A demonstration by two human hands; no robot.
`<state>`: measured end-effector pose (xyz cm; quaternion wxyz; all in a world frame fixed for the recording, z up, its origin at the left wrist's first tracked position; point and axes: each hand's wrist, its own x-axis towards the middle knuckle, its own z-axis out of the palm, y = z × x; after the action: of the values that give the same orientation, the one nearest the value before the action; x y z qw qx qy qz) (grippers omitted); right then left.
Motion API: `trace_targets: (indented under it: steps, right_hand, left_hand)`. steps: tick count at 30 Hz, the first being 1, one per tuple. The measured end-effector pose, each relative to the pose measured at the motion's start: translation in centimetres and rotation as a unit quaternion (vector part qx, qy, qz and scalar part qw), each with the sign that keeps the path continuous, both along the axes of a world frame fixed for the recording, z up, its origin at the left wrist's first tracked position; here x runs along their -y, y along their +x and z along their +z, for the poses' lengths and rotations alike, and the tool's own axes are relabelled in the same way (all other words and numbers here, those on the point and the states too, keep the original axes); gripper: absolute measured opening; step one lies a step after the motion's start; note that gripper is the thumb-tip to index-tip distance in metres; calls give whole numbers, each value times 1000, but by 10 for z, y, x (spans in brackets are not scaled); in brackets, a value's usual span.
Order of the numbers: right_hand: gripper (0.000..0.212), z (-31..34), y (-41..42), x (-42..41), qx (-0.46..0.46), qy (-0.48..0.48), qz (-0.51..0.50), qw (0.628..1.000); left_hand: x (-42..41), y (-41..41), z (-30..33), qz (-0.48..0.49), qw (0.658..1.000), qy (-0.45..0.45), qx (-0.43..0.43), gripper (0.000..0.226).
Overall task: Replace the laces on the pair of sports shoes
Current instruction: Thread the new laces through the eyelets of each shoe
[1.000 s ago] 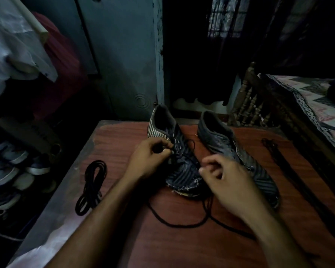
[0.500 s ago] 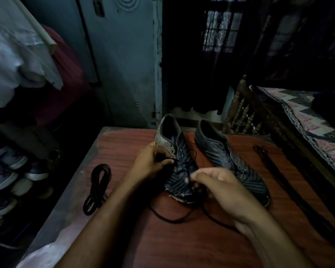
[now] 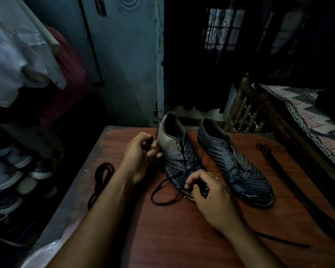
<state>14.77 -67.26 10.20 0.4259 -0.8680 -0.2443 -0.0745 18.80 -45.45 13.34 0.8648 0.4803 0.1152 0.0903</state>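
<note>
Head view, dark striped shoe (image 3: 179, 157), loosened black lace (image 3: 163, 192)

Glossy reddish wood-grain table (image 3: 182, 238); matt, scuffed dark shoes (image 3: 234, 163); woven black lace (image 3: 162, 190).

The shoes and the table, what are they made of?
The shoes look like smooth synthetic leather: dark, slightly shiny, with printed stripes and scuffed toes. Real leather is possible; the dim light leaves it open. The table looks like reddish-brown wood or a wood-look laminate: it shows grain streaks and a dull sheen.
</note>
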Motion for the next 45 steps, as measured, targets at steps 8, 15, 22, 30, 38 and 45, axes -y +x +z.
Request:
trace_targets:
  steps: [8,15,22,30,38,45]
  right_hand:
    - [26,2,1,1,1,16,-5,1000]
    - [23,4,3,1,10,12,4,1000]
    - [23,2,3,0,20,8,5,1000]
    - [23,1,4,-1,17,3,9,1000]
    - [23,1,5,-1,22,6,11,1000]
    - [22,0,6,-1,34,18,13,999]
  left_hand:
    - [-18,-2,-11,-70,763,639,71,21]
    - [-17,7,-16,-30,722,680,128,37]
    - [-23,8,-22,-111,651,734,157,47]
    - [-1,2,-22,-110,775,606,138,11]
    - [4,0,-3,48,970,233,50,25]
    - [-12,1,-6,51,864,495,80,7]
